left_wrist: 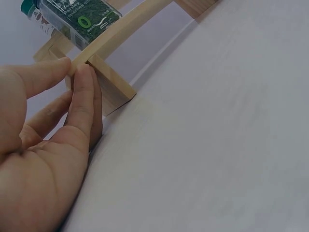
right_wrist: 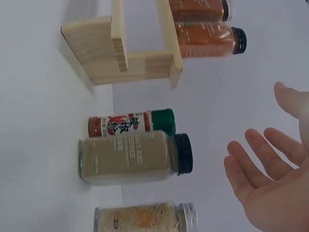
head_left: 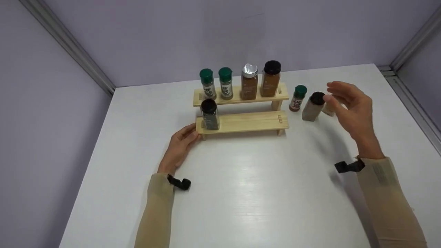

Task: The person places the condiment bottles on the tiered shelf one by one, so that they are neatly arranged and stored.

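My left hand (head_left: 179, 146) pinches the left end of the lower step of a wooden spice rack (head_left: 246, 122), thumb on the edge and fingers against the side. A black-capped jar of dark green herbs (head_left: 211, 119) stands on that step by the hand. My right hand (head_left: 355, 108) is raised with fingers spread, holding nothing. Nearest to it are a salt and pepper jar (right_wrist: 128, 157) with a black cap and a silver-capped jar of pale seasoning (right_wrist: 140, 218), partly hidden by the hand in the head view. A small green-capped red spice bottle (head_left: 297, 99) stands beside them.
On the rack's upper step stand two green-capped bottles (head_left: 226, 84), a silver-capped brown spice jar (head_left: 249, 86) and a black-capped orange-brown jar (head_left: 270, 82). The white table (head_left: 241, 193) meets a pale wall (head_left: 155, 41) behind the rack.
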Demonstrator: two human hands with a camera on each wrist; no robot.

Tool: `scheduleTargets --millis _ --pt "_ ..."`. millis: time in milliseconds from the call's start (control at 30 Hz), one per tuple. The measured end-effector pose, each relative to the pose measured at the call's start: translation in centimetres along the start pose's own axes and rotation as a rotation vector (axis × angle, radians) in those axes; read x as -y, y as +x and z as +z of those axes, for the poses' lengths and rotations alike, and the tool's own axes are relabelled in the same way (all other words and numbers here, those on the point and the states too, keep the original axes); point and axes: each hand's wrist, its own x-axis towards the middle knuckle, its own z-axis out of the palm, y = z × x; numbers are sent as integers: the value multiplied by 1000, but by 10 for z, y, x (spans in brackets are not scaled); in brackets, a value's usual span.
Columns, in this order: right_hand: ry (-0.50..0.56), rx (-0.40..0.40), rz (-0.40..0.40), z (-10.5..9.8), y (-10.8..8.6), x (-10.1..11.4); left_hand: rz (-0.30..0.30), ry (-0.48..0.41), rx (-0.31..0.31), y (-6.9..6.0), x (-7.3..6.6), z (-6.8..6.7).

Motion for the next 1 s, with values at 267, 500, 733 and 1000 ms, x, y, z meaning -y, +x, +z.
scheduleTargets --millis 267,500,733,1000 --pt "-18 -150 44 -7 5 -5 1 8 -10 -5 3 -2" --pt "-113 -204 135 -19 9 -40 -1 10 -8 -5 3 -3" --pt "-6 -93 346 -31 13 -76 4 -11 -8 -3 1 -2" --pt "-32 -33 388 -32 12 -88 -12 -15 -8 -1 1 0"
